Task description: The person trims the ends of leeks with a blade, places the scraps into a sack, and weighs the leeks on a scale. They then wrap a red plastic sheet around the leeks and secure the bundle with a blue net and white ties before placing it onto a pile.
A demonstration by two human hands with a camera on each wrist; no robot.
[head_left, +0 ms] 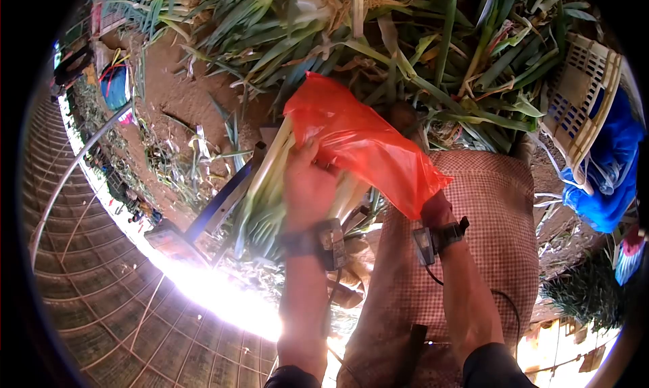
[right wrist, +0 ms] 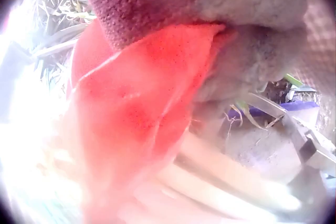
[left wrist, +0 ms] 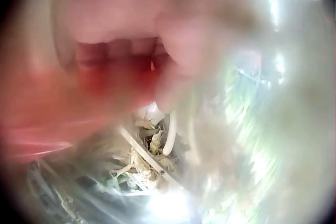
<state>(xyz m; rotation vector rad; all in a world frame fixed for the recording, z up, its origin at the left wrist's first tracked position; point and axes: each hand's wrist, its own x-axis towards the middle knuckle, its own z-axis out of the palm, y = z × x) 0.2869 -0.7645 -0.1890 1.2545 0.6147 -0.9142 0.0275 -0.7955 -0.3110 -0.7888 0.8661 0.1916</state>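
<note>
A red plastic bag stretches between the two hands over the lap. My bare left hand grips its left part; in the left wrist view the fingers of that hand curl over the red film. A knitted glove, dark red with grey, covers my right hand, which pinches a corner of the bag in the right wrist view. Below the bag lies a bundle of long green onions, pale stalks toward the bag, partly hidden by the left hand and the bag. The left wrist view is blurred.
Heaped green onions cover the ground ahead. A checked cloth drapes the lap. At the right is a cream plastic basket beside a blue plastic bag. A blue bar slants left of the bundle.
</note>
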